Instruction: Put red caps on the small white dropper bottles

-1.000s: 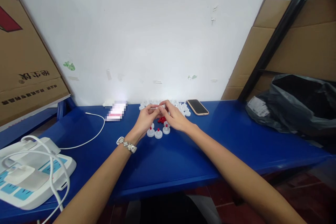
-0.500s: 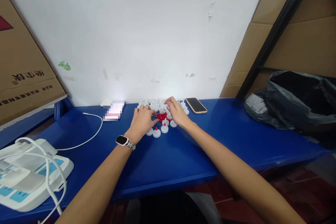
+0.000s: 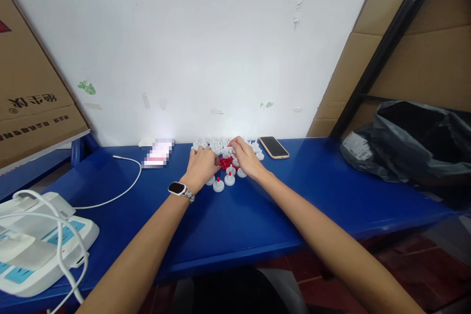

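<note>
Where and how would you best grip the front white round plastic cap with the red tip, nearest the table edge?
Probably pinch the white round plastic cap by its low rim, coming from above: it stands upright on the blue table, its red tip pointing up, with open table in front.

Workshop: blue bench (image 3: pixel 257 216), cardboard boxes (image 3: pixel 423 64)

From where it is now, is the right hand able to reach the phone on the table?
Probably yes. The right hand rests at the white caps, and the phone lies just beside it toward the right, on the blue table, with nothing between them.
</note>
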The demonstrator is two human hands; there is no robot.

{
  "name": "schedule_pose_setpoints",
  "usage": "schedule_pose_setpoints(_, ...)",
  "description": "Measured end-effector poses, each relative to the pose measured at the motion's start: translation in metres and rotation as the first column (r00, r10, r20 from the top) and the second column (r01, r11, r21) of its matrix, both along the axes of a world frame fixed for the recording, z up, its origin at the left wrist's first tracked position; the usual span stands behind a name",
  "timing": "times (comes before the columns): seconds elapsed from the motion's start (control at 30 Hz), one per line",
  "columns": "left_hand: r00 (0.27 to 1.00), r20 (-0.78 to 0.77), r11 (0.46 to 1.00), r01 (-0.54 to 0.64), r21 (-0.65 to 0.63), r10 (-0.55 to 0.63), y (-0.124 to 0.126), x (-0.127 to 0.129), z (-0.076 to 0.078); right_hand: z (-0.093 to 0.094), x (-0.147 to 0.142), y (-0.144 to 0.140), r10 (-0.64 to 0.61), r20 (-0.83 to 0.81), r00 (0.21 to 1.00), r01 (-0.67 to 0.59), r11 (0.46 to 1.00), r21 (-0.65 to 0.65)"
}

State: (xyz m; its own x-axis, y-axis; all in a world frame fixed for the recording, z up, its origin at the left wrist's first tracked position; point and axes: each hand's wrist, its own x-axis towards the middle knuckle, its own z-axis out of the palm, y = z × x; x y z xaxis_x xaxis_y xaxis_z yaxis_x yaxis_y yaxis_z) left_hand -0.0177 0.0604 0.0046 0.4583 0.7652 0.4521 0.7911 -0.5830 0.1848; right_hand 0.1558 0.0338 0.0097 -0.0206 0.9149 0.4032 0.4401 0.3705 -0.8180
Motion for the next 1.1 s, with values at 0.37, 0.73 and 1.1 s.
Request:
schedule_pose_setpoints(0.37, 0.809, 0.575, 0.917, 0.312, -0.249, -0.119, -0.016, -0.024, 0.029, 0.002, -0.009, -0.002, 0.095, -0.215, 0.972, -0.107, 0.993, -0.044)
schedule_pose_setpoints(0.73, 0.529, 0.846, 0.83, 0.5, -0.247, -0.067, -0.026, -0.017, 0.024, 0.004, -0.022, -0.014, 0.07, -0.233, 0.97, -0.073, 0.997, -0.005)
schedule_pose_setpoints(1.1, 0.447, 0.894, 0.803, 0.533, -0.267, 0.0, -0.028, -0.01, 0.019, 0.004, -0.026, -0.015, 0.042, -0.221, 0.974, -0.039, 0.999, 0.02)
